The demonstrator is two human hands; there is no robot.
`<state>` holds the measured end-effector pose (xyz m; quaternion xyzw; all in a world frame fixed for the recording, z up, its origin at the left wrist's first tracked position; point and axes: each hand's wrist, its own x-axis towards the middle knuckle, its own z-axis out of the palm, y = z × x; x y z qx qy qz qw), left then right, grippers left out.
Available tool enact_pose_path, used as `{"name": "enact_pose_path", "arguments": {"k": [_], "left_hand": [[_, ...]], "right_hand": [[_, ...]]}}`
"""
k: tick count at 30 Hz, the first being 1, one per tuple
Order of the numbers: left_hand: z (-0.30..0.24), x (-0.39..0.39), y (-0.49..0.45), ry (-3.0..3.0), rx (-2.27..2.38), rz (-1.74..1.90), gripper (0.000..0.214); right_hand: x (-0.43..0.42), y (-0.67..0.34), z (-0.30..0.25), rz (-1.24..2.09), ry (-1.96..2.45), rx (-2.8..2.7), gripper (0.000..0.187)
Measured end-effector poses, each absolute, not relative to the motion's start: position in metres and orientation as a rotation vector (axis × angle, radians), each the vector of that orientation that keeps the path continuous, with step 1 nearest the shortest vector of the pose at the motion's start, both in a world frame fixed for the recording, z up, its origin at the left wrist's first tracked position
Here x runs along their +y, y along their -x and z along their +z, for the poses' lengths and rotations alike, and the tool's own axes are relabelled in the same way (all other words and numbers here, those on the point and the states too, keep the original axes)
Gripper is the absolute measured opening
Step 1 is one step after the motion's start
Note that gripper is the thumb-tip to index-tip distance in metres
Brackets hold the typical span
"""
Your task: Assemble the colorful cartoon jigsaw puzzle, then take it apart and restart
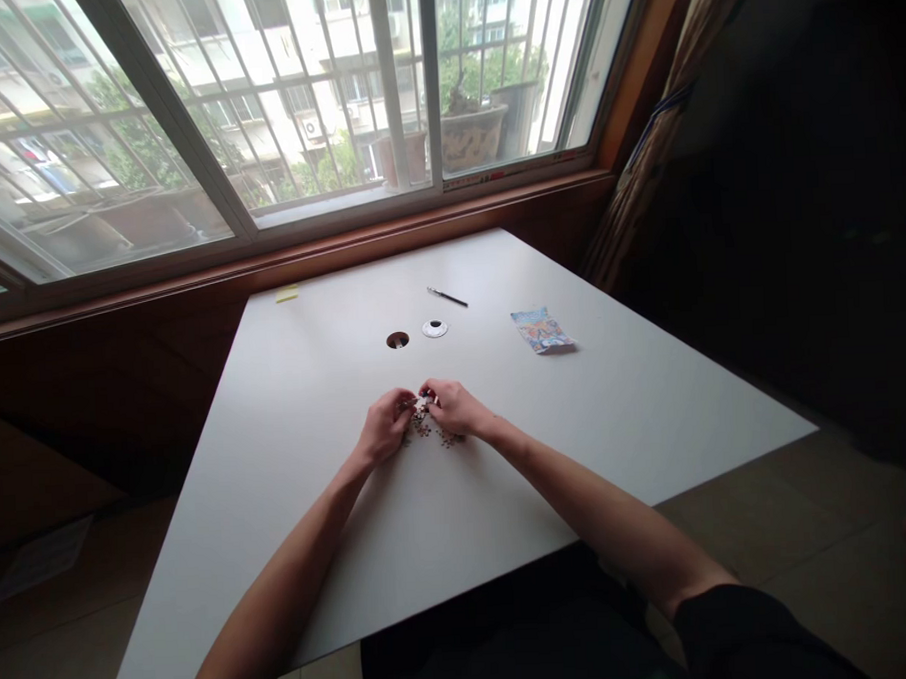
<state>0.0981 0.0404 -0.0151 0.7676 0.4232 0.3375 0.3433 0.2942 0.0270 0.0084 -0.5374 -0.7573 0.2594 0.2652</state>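
Small jigsaw puzzle pieces lie in a loose pile on the white table, between and just below my two hands. My left hand is closed at the pile's left side, its thumb and fingers pinching small puzzle pieces. Close beside it, my right hand has its fingers curled in a pinch on a small piece with a dark or bluish edge. The fingertips of both hands nearly meet above the pile. More pieces lie partly hidden under my right hand. Single pieces are too small to make out clearly.
Beyond my hands are a round cable hole, its white ring cover and a dark pen. A colourful printed packet or sheet lies to the right. A yellow slip sits near the far left corner, below the barred window.
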Motion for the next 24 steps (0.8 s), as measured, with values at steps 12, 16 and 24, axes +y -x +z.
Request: {"name": "enact_pose_path", "arguments": {"k": [12, 16, 24], "left_hand": [[0.017, 0.035, -0.044, -2.128, 1.001, 0.515, 0.064], [0.004, 0.028, -0.046, -2.363, 1.152, 0.441, 0.067], [-0.004, 0.033, -0.075, -2.329, 1.148, 0.533, 0.033]], "right_hand": [[0.014, -0.347, 0.011, 0.888, 1.337, -2.175, 0.068], [0.006, -0.329, 0.001, 0.647, 1.416, -2.360, 0.067], [0.022, -0.287, 0.004, 0.610, 1.404, -2.384, 0.043]]}}
